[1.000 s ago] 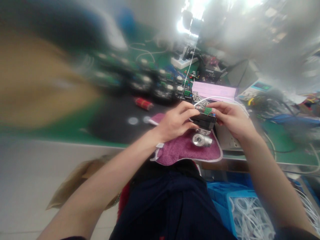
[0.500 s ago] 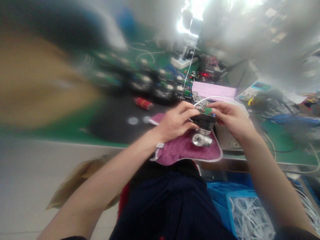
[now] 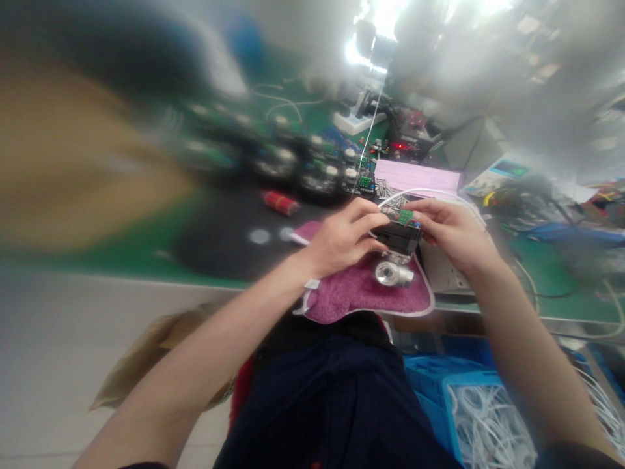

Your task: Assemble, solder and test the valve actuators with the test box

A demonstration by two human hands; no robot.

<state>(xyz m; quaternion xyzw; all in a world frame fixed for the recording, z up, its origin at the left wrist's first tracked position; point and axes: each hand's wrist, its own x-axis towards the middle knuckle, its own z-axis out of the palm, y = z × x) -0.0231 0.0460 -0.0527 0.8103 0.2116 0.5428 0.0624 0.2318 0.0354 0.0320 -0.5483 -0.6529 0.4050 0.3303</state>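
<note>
both hands (image 3: 339, 236) (image 3: 459, 236) grip a black device (image 3: 398, 238) with a silver valve (image 3: 390, 273) attached.

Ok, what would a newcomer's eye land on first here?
Probably the silver fitting over the purple cloth, just below the black box between the left hand and right hand. Then the glare at the top, and the blue bin of white tubing at lower right.

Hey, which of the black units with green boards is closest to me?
The black unit above the purple cloth, with a silver metal fitting on its near side. The other black units stand farther back to the left.
</note>
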